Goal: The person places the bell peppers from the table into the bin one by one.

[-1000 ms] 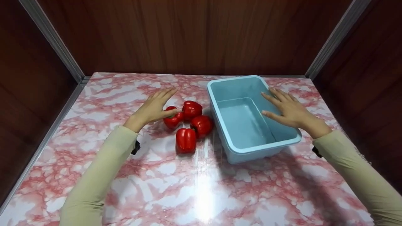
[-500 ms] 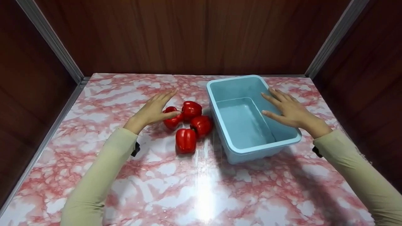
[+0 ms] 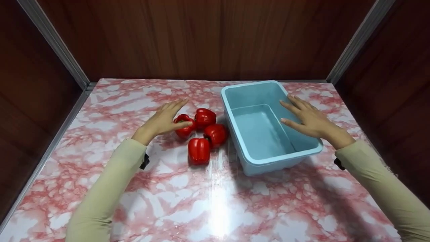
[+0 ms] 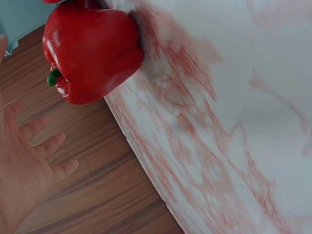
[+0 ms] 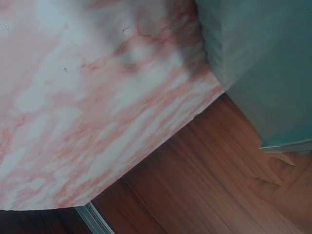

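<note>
Several red bell peppers lie bunched on the marble-patterned table, left of a light blue plastic tub. My left hand hovers with straight fingers over the leftmost pepper, thumb close to it, gripping nothing. The left wrist view shows that pepper apart from my spread fingers. My right hand is flat, fingers straight, over the tub's right rim. The tub is empty. Other peppers: back, middle, front.
Dark wood-grain walls with metal corner strips close in the table on the back, left and right. The table's near half holds only a bright light reflection.
My left hand has drawn slightly back and left, uncovering more of the leftmost pepper. The right hand and tub have barely moved.
</note>
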Tool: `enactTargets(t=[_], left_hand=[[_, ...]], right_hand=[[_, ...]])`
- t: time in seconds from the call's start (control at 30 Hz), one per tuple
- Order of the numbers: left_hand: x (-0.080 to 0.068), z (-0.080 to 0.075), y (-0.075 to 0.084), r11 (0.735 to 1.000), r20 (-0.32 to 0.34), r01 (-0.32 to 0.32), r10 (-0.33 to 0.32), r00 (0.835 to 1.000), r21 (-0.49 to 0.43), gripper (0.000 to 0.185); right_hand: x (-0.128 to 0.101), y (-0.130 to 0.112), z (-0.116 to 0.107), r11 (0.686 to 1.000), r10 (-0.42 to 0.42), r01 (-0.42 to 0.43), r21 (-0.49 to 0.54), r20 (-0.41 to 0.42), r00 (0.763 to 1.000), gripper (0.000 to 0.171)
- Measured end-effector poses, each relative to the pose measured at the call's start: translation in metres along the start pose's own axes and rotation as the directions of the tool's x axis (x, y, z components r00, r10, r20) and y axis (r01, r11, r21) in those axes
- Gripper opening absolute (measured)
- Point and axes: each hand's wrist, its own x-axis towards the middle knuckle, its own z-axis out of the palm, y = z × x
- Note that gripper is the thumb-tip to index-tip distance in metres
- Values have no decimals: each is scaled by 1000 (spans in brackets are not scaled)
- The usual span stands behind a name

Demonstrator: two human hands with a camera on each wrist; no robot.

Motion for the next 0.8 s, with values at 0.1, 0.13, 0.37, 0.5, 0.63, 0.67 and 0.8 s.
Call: enactTargets(t=[0.1,0.13,0.37,0.5,0.63,0.67,0.8], left_hand=[[0,1,-2,1000,2,-1,1,1000,6,88],[0,1,-3,1000,1,-3,3,1000,10,89],[-2,3,-8,1000,5,-3,3,1000,6,91],[-4,4,-10,1000,-3,-11,11,1000,0,91],[-5,6,-12,1000,-2,-8,8,1000,-7,91],[-4,7,-13,1000,-2,-10,10,1000,-6,91],[-3,10,-14,1000,-2,-15,15,1000,-13,92]], right_hand=[[0,0,1,1000,1,-1,2,-4,1000,65],[0,0,1,1000,3,-3,2,-5,1000,65],[2,-1,2,1000,0,0,3,-11,1000,64],[2,-2,4,1000,6,-6,16,-13,1000,64],[2,-1,5,1000,-1,2,26,-21,1000,64],[2,-1,5,1000,-3,4,26,-23,1000,63],[2,0,5,999,3,-2,32,-23,1000,63]])
